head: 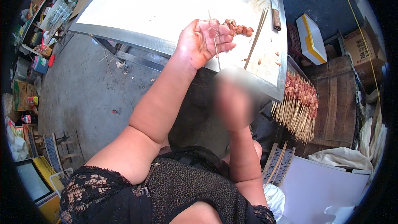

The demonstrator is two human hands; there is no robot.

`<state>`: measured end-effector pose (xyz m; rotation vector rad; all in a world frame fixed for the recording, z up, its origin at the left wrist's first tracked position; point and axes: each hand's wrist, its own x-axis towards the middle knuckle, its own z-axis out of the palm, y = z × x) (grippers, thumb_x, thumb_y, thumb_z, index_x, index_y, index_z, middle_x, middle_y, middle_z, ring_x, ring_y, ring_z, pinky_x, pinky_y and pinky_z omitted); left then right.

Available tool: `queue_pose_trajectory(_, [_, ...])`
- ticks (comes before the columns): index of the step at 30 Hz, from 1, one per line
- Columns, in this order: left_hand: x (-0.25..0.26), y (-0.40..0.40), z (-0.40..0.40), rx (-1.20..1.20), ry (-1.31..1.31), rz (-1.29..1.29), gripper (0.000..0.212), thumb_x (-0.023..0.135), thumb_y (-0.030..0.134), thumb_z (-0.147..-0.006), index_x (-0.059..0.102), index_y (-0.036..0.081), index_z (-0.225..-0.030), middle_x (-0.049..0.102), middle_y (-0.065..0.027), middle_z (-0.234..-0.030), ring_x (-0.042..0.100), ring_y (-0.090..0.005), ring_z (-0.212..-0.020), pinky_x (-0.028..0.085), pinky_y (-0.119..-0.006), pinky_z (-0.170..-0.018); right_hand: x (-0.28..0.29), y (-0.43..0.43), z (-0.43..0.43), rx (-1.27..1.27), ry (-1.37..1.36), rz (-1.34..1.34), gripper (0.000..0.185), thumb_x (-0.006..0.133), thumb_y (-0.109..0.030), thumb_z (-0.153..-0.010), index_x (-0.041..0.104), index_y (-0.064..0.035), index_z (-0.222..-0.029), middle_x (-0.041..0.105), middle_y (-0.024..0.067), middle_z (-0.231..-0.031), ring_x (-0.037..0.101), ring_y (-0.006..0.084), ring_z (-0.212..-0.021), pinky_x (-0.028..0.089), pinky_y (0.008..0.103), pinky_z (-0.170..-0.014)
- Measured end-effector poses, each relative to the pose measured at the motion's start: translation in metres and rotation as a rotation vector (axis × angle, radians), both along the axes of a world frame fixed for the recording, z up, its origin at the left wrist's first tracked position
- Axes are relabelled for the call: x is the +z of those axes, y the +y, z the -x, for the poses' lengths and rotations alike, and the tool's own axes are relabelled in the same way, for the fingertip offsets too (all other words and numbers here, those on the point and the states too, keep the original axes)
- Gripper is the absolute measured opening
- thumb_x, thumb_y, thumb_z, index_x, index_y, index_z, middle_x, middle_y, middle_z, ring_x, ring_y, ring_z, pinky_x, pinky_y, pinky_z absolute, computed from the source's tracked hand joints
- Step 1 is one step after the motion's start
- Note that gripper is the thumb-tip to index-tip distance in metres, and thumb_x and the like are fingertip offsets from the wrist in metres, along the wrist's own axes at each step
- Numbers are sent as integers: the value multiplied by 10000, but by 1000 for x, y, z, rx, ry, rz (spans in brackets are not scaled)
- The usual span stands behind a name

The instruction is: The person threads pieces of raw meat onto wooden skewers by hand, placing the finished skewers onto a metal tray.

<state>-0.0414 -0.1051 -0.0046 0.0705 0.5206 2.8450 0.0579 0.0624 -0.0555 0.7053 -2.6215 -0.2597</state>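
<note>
My left hand [203, 42] is palm up over the near edge of the white-topped table [130, 9], its fingers curled around a small piece of raw meat [213, 33]. A thin skewer [217, 53] crosses that palm at the meat. Its lower end runs toward my right hand [234, 99], which is just off the table edge and blurred, so its fingers cannot be made out. Beyond my left fingertips lie more meat chunks [244, 30] in a row, partly hidden by the hand. Several bare bamboo skewers [256, 39] rest on the table to their right.
A wooden-handled knife [275, 18] lies near the table's right edge. Below that side, many threaded meat skewers [300, 99] are stacked beside a wooden board [334, 99]. A white foam box [311, 39] stands farther back. Cluttered shelves [46, 15] line the far left, past the concrete floor [87, 77].
</note>
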Motion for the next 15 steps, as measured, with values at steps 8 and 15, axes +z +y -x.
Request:
queue_pose_trajectory(8, [0,18,-7,-20,104,121,488,133,331,-925,512,36,-837,606,-198,-877,594,-370,-852,458,-522,-848,46,-11,-2,-29,-101,145,184,493,-133,-810,510,-59,-978,539,90,-846,541,220,-726,443,341,-653])
queue_pose_trajectory(15, [0,54,-25,-137,118,142,369,245,266,-931,513,26,-852,606,-164,-907,597,-284,-879,461,-395,-849,43,9,-5,4,52,112,235,502,-135,-814,492,-46,-1031,524,110,-939,523,249,-852,425,368,-747])
